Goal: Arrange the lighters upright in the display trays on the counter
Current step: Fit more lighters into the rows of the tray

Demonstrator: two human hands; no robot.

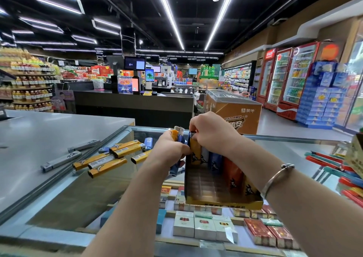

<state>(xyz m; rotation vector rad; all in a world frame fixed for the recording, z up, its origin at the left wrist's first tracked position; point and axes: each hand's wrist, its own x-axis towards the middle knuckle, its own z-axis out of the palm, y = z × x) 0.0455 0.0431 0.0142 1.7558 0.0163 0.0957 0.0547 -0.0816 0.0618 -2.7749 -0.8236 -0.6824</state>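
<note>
A bundle of lighters (pixel 177 138), yellow, blue and white, is gripped upright in the left hand (pixel 170 151), whose fingers are curled around it just beside the left wall of the display tray (pixel 222 202). The top of a yellow lighter (pixel 195 150) is pinched by the curled fingers of the right hand (pixel 211 131), and this lighter is held upright in the back left corner of the tray. A silver bracelet (pixel 275 178) is worn on the right wrist. Further lighters are seen standing upright along the back and right side of the tray, in white, blue (pixel 215 160) and orange (pixel 233 175), while the front compartments are seen unfilled. The tray is set on the glass counter (pixel 94 194), through which cigarette packs (pixel 204 227) are seen below. To the left of the hands, loose yellow lighters (pixel 108 163) are laid flat on the glass, with a blue one (pixel 148 143) near them and grey lighters (pixel 60 161) lying farther left on the grey counter surface. Red and teal items (pixel 326 161) are laid at the right edge; what they are cannot be told.
</note>
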